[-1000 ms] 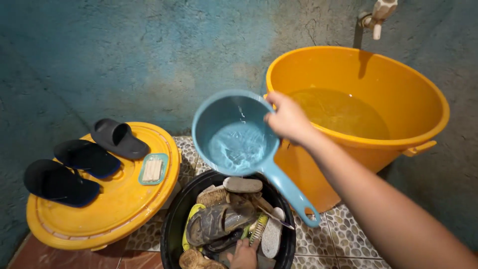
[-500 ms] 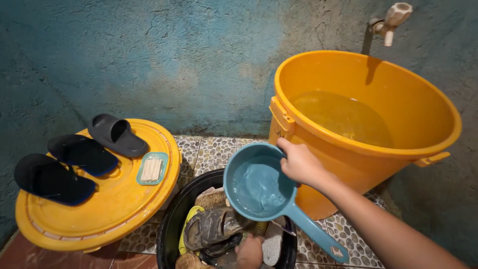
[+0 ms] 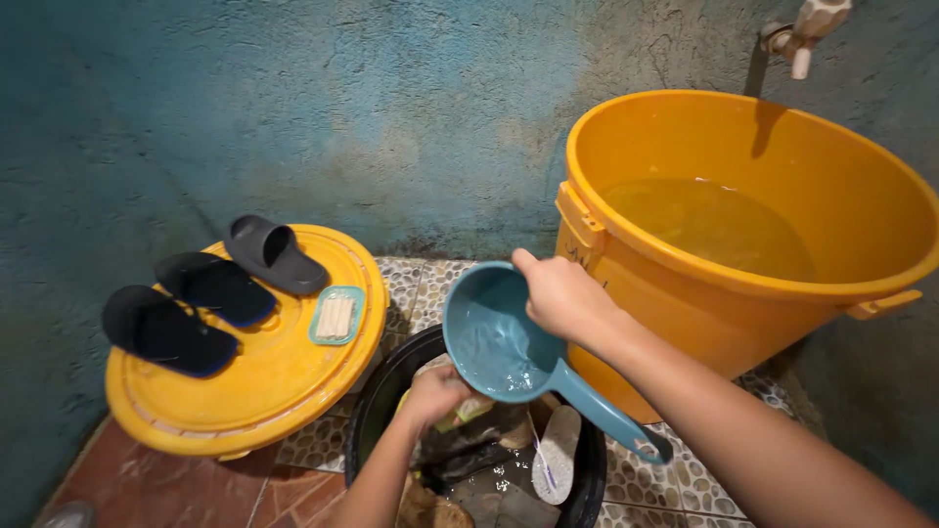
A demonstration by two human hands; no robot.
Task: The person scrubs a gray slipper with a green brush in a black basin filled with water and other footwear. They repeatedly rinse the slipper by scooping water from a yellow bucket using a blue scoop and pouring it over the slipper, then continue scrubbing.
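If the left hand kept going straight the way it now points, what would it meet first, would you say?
The left hand points up and right over the black basin. It would probably meet the blue dipper first, held by the right hand, though depth is unclear.

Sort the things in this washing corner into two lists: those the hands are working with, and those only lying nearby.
In use:
right hand holding the blue dipper by its rim
left hand among the footwear in the black basin
orange water tub

Lying about:
three dark slippers on the orange lid
soap dish
wall tap
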